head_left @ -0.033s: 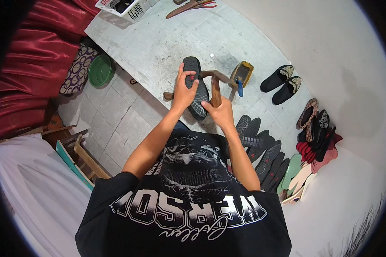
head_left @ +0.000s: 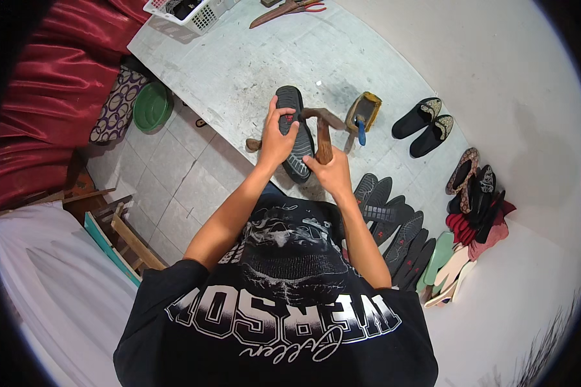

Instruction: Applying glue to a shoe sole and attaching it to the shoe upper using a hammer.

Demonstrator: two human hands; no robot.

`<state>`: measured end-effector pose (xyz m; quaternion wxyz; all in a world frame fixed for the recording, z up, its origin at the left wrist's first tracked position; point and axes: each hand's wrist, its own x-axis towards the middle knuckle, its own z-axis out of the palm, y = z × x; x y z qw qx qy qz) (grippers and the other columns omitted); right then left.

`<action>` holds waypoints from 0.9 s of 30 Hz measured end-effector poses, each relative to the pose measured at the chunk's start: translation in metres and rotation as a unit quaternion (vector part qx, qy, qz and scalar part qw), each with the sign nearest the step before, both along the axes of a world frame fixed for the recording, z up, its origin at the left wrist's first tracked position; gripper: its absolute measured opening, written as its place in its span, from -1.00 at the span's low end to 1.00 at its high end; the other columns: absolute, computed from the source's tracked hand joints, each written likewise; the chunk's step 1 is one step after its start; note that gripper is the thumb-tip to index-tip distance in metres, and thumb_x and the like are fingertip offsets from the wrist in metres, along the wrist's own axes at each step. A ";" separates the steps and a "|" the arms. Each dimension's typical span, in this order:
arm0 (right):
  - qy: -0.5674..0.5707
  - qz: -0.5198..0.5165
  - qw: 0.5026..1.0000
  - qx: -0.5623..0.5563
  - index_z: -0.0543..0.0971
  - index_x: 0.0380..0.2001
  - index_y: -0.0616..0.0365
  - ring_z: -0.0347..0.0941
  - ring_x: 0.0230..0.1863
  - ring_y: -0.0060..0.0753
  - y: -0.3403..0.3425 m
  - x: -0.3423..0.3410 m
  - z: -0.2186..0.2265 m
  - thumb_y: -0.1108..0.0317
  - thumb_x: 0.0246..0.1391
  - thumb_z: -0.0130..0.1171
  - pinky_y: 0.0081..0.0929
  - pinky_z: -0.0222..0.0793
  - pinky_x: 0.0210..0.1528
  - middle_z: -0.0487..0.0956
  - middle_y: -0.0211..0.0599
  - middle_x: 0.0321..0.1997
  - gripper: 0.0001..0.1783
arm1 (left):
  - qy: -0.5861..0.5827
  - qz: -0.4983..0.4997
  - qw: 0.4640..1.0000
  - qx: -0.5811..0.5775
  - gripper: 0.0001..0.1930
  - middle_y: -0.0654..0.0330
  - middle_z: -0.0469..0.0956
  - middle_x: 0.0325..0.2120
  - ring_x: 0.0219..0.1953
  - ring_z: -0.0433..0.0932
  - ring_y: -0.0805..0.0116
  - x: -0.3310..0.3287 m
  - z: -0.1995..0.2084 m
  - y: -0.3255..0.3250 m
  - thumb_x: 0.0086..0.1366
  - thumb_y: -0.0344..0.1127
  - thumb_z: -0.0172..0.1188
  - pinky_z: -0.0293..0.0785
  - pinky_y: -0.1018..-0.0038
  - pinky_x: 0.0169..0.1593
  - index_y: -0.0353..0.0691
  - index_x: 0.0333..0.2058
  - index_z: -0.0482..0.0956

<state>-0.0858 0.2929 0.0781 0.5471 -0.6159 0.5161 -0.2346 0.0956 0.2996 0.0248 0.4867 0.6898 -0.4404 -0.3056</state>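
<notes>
On the left I see a red curtain (head_left: 58, 77) and a green basin (head_left: 151, 108). At far left, I spot a white basket (head_left: 204, 20).

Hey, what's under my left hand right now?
Your left hand grips a black ridged sole; both its ends and a small red mark show. Whatever lies directly beneath the hand is covered, so I can't see that.
</notes>
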 end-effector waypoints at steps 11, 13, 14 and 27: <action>-0.065 -0.036 0.995 0.062 0.51 -0.49 0.24 0.42 -0.58 -0.52 0.054 -0.027 0.005 0.32 0.08 0.46 -0.44 0.31 -0.50 0.47 -0.42 -0.64 -0.68 | 0.029 -0.088 0.996 -0.008 -0.67 -0.17 -0.08 0.55 0.55 0.06 -0.11 -0.015 0.033 0.045 0.32 -0.47 0.26 0.13 0.18 0.47 -0.20 0.05 0.50; -0.103 -0.073 0.987 0.095 0.52 -0.47 0.25 0.45 -0.61 -0.52 0.064 -0.030 0.011 0.33 0.11 0.44 -0.48 0.29 -0.56 0.49 -0.43 -0.64 -0.70 | 0.021 -0.114 0.993 0.009 -0.67 -0.13 -0.13 0.57 0.57 0.01 -0.06 -0.014 0.038 0.050 0.37 -0.39 0.27 0.04 0.15 0.50 -0.17 0.09 0.50; -0.113 -0.104 0.986 0.061 0.52 -0.47 0.24 0.43 -0.62 -0.54 0.069 -0.035 0.004 0.33 0.13 0.43 -0.51 0.27 -0.58 0.50 -0.44 -0.63 -0.71 | 0.021 -0.114 0.993 0.009 -0.67 -0.13 -0.13 0.57 0.57 0.01 -0.06 -0.013 0.038 0.051 0.37 -0.39 0.27 0.04 0.15 0.50 -0.17 0.09 0.50; -0.096 -0.119 0.988 0.038 0.48 -0.52 0.22 0.37 -0.67 -0.54 0.042 -0.025 0.019 0.43 -0.02 0.39 -0.43 0.22 -0.58 0.45 -0.40 -0.68 -0.76 | 0.026 -0.126 0.992 0.017 -0.47 -0.17 -0.08 0.54 0.55 0.01 -0.16 -0.013 0.044 0.057 0.33 -0.39 0.29 0.07 0.13 0.50 -0.22 0.23 0.34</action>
